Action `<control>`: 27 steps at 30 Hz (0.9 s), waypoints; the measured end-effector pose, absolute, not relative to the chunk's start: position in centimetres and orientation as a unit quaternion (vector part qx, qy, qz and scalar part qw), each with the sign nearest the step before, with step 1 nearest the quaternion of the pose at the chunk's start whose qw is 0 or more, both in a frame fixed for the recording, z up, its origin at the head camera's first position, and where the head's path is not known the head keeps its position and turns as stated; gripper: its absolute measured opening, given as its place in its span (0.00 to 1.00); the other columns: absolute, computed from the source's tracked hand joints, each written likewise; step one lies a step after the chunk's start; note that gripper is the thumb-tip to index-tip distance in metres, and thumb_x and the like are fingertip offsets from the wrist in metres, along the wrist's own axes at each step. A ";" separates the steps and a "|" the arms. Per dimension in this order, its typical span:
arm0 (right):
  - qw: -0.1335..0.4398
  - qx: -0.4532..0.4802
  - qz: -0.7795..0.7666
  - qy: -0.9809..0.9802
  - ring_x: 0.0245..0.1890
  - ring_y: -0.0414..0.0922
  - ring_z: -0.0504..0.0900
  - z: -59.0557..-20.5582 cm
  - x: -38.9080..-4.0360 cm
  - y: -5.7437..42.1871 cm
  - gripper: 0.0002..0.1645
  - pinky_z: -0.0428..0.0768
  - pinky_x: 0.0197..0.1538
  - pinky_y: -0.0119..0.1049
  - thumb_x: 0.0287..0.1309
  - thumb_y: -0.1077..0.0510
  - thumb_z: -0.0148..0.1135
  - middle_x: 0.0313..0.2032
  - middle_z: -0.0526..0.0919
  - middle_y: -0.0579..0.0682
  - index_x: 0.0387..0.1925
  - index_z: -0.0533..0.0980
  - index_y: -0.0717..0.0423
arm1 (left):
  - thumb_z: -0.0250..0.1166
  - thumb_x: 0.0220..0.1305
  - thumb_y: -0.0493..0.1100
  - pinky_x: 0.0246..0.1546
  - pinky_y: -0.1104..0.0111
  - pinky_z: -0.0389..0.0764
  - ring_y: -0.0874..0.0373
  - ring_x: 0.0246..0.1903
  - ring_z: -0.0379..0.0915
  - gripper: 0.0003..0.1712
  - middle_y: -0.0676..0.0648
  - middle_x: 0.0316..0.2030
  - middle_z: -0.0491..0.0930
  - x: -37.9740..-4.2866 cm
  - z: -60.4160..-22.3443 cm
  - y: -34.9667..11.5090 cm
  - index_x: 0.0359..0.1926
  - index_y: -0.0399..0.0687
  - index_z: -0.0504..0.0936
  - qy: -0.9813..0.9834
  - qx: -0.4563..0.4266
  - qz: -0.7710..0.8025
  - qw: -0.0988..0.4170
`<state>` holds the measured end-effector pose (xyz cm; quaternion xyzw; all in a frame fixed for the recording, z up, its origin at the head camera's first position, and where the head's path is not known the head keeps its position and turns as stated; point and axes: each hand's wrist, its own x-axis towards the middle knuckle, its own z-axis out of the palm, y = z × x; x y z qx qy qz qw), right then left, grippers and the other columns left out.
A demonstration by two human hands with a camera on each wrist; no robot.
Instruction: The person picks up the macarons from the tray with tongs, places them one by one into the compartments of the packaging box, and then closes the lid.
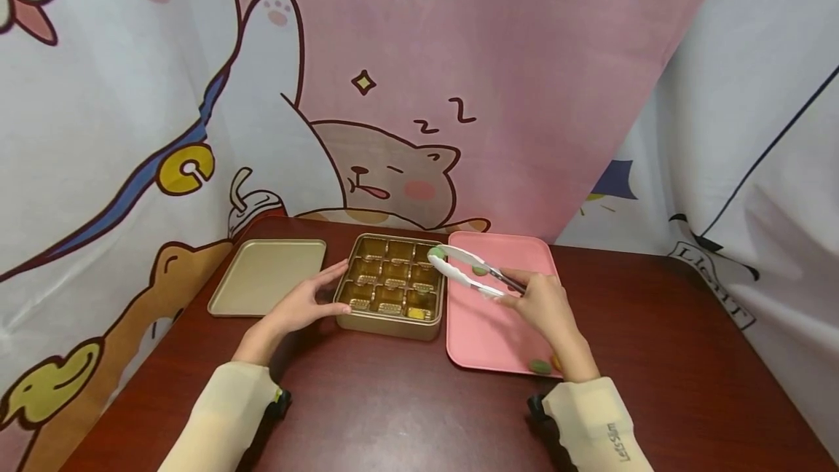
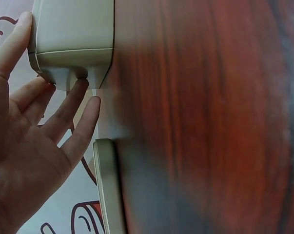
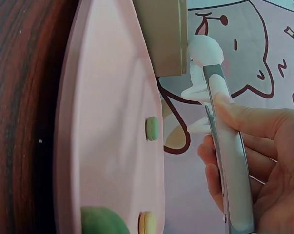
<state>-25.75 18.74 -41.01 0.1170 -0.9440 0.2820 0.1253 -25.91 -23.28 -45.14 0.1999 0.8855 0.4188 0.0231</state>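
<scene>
A gold tin box (image 1: 387, 324) with a divided insert stands mid-table, a yellow macaron (image 1: 416, 313) in its front right compartment. My left hand (image 1: 304, 303) touches the box's left side, thumb at the front rim; in the left wrist view its fingers (image 2: 64, 114) are spread against the corner. My right hand (image 1: 540, 304) grips white-tipped tongs (image 1: 459, 277). At their tips is a green macaron (image 1: 436, 253), over the box's back right compartment. On the pink tray (image 1: 488, 344) lie a green macaron (image 3: 152, 128) at the back, and another green macaron (image 1: 540, 366) and a yellow macaron (image 3: 147, 223) near the front.
A flat gold lid (image 1: 269, 279) lies on the dark red wooden table (image 1: 393, 399), left of the box. The pink tray stands close by the box's right side. A printed cartoon curtain (image 1: 524, 93) hangs behind the table and at both sides.
</scene>
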 end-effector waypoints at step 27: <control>0.068 0.099 0.294 -0.948 0.33 0.47 0.76 -40.1 -26.4 17.6 0.33 0.73 0.37 0.39 0.48 0.54 0.78 0.43 0.88 0.56 0.57 0.81 0.56 | 0.73 0.59 0.44 0.67 0.44 0.66 0.39 0.73 0.58 0.50 0.39 0.78 0.52 -25.8 -45.1 -23.1 0.76 0.37 0.57 0.875 0.195 0.441 0.032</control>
